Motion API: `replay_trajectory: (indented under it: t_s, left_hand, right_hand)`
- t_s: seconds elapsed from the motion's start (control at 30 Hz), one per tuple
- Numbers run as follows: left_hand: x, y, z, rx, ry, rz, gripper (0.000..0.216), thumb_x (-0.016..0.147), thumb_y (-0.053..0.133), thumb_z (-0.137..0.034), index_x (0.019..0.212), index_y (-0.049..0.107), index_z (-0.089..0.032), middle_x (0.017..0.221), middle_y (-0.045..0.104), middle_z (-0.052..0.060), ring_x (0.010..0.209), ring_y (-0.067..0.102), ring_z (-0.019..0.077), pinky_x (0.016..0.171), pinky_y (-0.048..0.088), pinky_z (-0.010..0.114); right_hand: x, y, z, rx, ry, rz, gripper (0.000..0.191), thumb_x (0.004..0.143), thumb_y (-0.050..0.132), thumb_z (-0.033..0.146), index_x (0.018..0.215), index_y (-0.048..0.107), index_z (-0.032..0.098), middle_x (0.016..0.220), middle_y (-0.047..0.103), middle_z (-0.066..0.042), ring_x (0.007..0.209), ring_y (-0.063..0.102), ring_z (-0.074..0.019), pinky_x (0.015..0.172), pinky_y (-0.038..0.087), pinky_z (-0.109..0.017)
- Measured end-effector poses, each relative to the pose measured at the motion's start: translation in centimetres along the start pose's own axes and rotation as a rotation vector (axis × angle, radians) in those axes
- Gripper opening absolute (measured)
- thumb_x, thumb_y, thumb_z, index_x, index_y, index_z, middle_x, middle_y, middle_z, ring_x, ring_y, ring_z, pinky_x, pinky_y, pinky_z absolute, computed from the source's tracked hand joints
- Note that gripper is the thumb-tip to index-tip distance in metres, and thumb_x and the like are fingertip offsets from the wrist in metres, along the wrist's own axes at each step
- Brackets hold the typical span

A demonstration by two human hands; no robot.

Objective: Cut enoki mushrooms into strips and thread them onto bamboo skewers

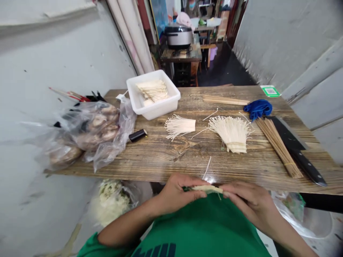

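Observation:
Close to my body, at the table's front edge, both hands pinch a thin flat bunch of enoki mushrooms (207, 188). My left hand (180, 192) grips its left end between thumb and fingers. At the other end, my right hand (248, 198) closes thumb and fingertips on it. Whether a skewer runs through the bunch I cannot tell. On the table ahead lie a small fan of enoki (180, 126) and a larger stack of enoki (232, 134). A loose enoki strand (207, 167) rests just beyond my hands.
A white plastic tub (160, 110) holds more enoki. Plastic bags of brown mushrooms (100, 125) stand left, beside a short black cylinder (138, 135). To the right are bundled bamboo skewers (278, 148), a cleaver (305, 164), a blue cloth (258, 109) and more sticks (225, 100).

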State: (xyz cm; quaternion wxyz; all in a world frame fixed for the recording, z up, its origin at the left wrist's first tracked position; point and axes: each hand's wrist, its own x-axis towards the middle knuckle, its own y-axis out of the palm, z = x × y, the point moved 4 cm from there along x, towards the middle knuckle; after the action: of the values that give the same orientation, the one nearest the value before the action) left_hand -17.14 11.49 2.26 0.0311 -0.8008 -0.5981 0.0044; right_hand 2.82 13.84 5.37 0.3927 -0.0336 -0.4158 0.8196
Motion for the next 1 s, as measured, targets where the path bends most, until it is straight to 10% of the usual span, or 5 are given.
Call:
replay_trajectory:
  t_s: [0.23,0.5,1.0]
  left_hand:
    - [2.8,-1.8,-0.4,-0.013,-0.108,-0.031,0.027,0.073,0.07,-0.037,0.086,0.076,-0.014,0.064,0.071,0.002,0.052,0.057,0.0096,0.048,0.04,0.018]
    - [4.7,0.0,-2.6,-0.157,-0.17,0.073,0.034,0.063,0.077,-0.044,0.078,0.076,-0.014,0.068,0.073,0.003,0.059,0.062,0.0131,0.058,0.047,0.024]
    - [4.8,-2.9,-7.0,0.447,0.347,-0.466,0.05,0.071,0.074,-0.026,0.119,0.062,-0.021,0.13,0.059,0.008,0.123,0.052,0.0243,0.11,0.034,0.045]
  right_hand:
    - [0.1,-1.7,-1.0,-0.054,0.039,-0.03,0.025,0.093,0.048,0.017,0.11,0.065,0.023,0.097,0.072,-0.002,0.083,0.067,-0.0117,0.072,0.052,-0.021]
    - [0.5,-3.0,0.3,0.024,0.033,-0.185,0.023,0.09,0.052,0.02,0.104,0.069,0.023,0.089,0.073,-0.002,0.076,0.068,-0.0134,0.066,0.054,-0.023]
    - [0.8,-3.9,-1.2,0.086,0.164,-0.399,0.023,0.086,0.054,0.032,0.092,0.072,0.018,0.09,0.074,-0.006,0.081,0.07,-0.0201,0.072,0.057,-0.03]
